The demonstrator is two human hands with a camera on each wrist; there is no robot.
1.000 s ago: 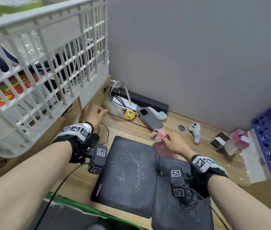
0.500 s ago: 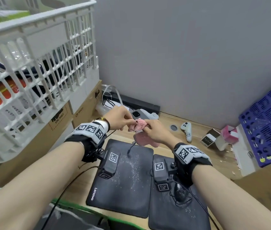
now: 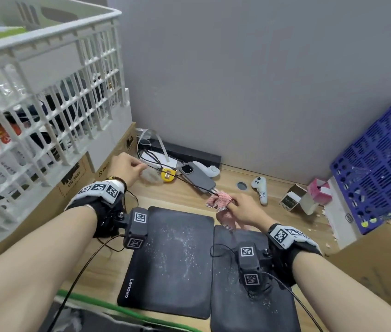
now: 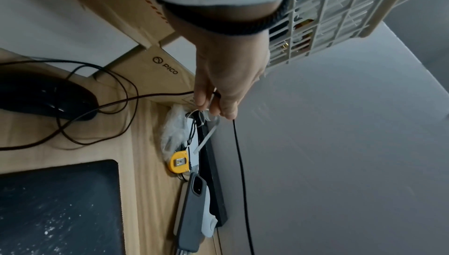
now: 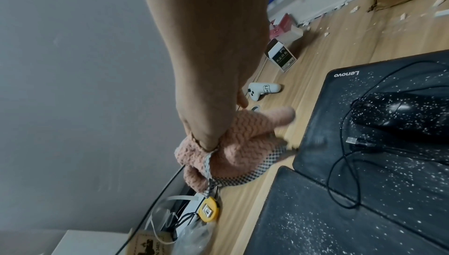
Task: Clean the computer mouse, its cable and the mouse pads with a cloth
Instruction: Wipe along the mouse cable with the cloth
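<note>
The left hand [image 4: 218,78] pinches the cable [image 4: 240,163] between thumb and curled fingers [image 4: 203,94], holding it off the counter [image 3: 180,195] near the cardboard box [image 4: 155,71]; from that pinch the line runs taut toward the right hand [image 3: 242,209], probably so it stays straight for wiping; the right hand's fingers [image 5: 283,116] are closed round the bunched pink cloth [image 5: 240,144], which seems wrapped about the cable where it leaves the cloth on the far side, though the contact inside is hidden; one finger sticks out loosely past the cloth; the black mouse [image 5: 401,117], speckled white, sits on the right mouse pad [image 5: 364,182] behind the right wrist; the left mouse pad [image 3: 173,259], also dusted, lies just beside it, below and between the two hands; judging by the specks, the pads and mouse are not yet wiped.
</note>
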